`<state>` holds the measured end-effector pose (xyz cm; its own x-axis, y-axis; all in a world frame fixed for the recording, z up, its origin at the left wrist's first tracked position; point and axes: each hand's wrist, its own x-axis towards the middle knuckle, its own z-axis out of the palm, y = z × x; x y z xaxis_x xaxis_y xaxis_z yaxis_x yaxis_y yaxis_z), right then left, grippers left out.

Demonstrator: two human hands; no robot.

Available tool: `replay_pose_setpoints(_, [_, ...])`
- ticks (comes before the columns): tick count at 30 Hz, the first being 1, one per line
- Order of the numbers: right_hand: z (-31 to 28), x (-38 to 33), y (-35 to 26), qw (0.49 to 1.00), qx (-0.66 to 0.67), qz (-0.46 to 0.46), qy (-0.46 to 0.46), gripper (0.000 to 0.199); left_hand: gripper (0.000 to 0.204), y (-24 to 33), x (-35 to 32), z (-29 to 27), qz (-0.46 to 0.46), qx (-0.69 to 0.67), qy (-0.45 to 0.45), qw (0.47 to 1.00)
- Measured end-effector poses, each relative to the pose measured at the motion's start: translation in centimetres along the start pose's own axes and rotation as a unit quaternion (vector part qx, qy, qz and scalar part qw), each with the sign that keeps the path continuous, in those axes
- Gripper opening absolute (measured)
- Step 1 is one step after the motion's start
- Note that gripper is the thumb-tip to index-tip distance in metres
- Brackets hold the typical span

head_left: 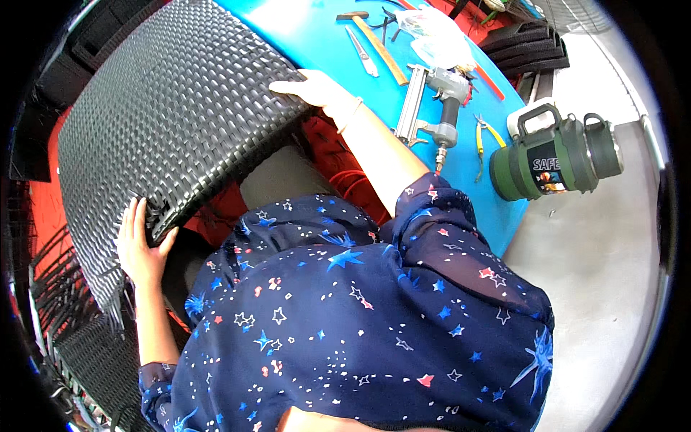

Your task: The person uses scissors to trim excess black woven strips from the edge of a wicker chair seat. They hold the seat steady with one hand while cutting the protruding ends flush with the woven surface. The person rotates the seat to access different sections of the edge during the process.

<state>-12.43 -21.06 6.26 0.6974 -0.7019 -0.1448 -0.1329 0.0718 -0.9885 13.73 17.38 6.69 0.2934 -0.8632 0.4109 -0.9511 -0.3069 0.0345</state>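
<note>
Panel (173,93), black woven, sits left of the blue desk (475,216), in front of the person and partly above the lap. Right hand (324,97) is on the corner nearest the desk, thumb laid over the top face; other fingers mostly hidden, can't tell how firmly they close. Left hand (144,252) is open on the near edge, fingers extended over the weave, thumb apart, just beside a patch of ragged strand ends (157,210).

Step in hand reads as steadying or turning the panel. To do it well: use both hands together, push evenly, don't twist. Hold by the firm rim, not the ragged patch; loose ends there could snag or pull out. Same care at the frayed near-left corner (114,299). Before letting go on either side, check the underside is supported; can't see it from here.

Air-powered fastener gun (450,86), hammer (381,47) and yellow-handled cutters (481,144) lie on the desk; swing the panel clear of them.
</note>
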Motion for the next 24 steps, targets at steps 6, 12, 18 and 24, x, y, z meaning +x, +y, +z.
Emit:
replay_pose_setpoints(6, [1.9, -2.0, -0.8, 0.997, -0.061, -0.017, 0.034, 0.054, 0.091, -2.8, -1.6, -1.4, 0.014, 0.014, -0.008, 1.0])
replay_pose_setpoints(12, [2.6, -2.7, 2.9, 0.998, 0.051, -0.02, 0.024, 0.053, 0.092, -1.9, -2.0, -3.9, 0.02, 0.055, -0.024, 0.998])
replay_pose_setpoints(18, [2.6, -2.8, 1.8, 0.997, 0.072, -0.015, 0.007, 0.049, 0.088, -1.3, -1.2, -5.1, 0.016, 0.06, -0.028, 0.998])
replay_pose_setpoints(24, [2.6, -2.8, 3.5, 0.995, 0.099, -0.011, 0.003, 0.049, 0.088, -0.9, -0.7, -6.3, 0.026, 0.079, -0.041, 0.996])
